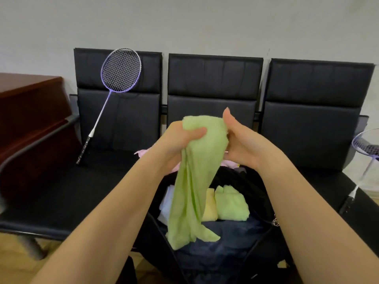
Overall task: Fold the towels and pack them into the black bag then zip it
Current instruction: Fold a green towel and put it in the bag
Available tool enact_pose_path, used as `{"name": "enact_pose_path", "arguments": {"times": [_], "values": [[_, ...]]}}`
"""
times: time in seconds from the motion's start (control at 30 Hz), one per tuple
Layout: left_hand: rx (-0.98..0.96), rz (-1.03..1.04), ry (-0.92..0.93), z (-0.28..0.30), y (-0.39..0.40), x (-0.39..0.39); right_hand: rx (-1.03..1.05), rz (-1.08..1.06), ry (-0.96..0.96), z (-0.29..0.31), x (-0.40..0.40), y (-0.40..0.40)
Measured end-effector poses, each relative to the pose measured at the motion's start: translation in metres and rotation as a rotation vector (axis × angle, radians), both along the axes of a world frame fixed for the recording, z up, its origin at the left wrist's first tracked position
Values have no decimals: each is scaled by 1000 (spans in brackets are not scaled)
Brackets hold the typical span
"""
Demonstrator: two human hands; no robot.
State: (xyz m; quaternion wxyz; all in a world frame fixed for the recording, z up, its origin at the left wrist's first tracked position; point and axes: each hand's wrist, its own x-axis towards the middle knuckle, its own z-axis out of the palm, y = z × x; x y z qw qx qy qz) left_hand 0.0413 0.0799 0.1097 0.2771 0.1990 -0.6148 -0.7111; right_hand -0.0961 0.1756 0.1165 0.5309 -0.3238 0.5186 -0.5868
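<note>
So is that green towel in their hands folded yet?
Not yet. The green towel hangs loose and crumpled from both hands, left hand and right hand, above the open bag.

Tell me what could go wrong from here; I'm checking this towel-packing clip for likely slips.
1. The green towel hangs bunched from the left hand and right hand, so the fold may come out uneven.
2. Its tail dangles over the open black bag, beside the folded green towel and yellow towel; it could drag and muss them.
</note>
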Motion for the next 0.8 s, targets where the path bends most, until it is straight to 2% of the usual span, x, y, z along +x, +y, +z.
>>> {"name": "enact_pose_path", "arguments": {"times": [0.17,0.27,0.43,0.53,0.6,0.63,0.8], "values": [[-20,-70,69,44,-10,-10,-36,-90,310,22,-3,6],[-50,-94,78,70,-18,-12,-115,-188,385,48,-3,2],[-88,-149,126,106,-32,-12,-271,-290,384,91,1,-6],[-120,-164,3,100,-33,-8,-331,-330,312,96,3,-10],[-197,-76,-133,85,-29,-6,-315,-373,277,90,5,-12],[-194,-8,-141,75,-26,-7,-304,-391,258,84,5,-13],[-119,266,-23,35,-10,-13,-266,-398,149,55,3,-16]]}}
